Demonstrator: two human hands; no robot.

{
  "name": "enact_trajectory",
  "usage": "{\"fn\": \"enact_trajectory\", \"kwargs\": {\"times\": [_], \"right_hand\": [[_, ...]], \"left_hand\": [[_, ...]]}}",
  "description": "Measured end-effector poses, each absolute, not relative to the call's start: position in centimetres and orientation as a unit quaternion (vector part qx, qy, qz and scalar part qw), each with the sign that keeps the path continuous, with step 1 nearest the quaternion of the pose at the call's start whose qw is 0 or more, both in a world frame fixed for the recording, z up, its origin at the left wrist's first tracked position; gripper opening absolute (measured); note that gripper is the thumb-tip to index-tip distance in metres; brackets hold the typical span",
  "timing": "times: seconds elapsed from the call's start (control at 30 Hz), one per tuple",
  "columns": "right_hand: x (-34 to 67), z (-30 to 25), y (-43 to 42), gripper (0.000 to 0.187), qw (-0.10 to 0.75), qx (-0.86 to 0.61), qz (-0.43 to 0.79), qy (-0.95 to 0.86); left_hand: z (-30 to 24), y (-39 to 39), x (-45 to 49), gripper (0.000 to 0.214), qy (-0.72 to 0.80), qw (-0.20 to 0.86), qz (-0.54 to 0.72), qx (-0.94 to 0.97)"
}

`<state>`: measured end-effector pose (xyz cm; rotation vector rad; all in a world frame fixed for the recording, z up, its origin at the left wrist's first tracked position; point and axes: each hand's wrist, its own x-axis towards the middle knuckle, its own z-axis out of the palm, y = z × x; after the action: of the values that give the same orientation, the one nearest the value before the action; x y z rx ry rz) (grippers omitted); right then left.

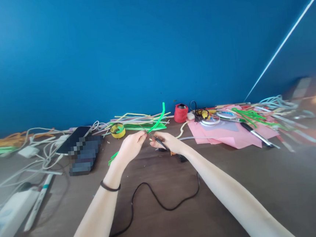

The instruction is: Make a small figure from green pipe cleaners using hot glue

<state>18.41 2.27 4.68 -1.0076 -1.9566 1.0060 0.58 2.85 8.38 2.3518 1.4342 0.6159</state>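
In the middle of the head view, my left hand (131,147) pinches a bright green pipe cleaner (158,122), which rises up and to the right with its tip bent. Dark-handled scissors (160,141) are gripped in my right hand (169,142), and their blades meet the green stem close to my left fingertips. Whether the blades have cut into it, I cannot tell. More green pieces (113,157) lie just behind my left wrist. Under my right hand, a dark object with an orange bit (182,157) is mostly hidden.
Pipe cleaners (139,124) lie bundled along the blue wall, beside a yellow tape roll (117,131) and a red thread spool (181,112). Pink sheets (231,136) and a marker (255,134) are right. Phones (86,154), white cables and a power strip (11,216) are left. A black cord (166,209) crosses the front.
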Motion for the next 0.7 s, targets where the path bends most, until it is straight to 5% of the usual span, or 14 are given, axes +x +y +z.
{"fn": "enact_trajectory", "kwargs": {"times": [0.7], "right_hand": [[19.5,6.1,2.3,0.036,0.408,-0.437,0.446,-0.666]], "left_hand": [[7.3,3.6,-0.1,0.032,0.544,0.043,0.177,0.819]]}}
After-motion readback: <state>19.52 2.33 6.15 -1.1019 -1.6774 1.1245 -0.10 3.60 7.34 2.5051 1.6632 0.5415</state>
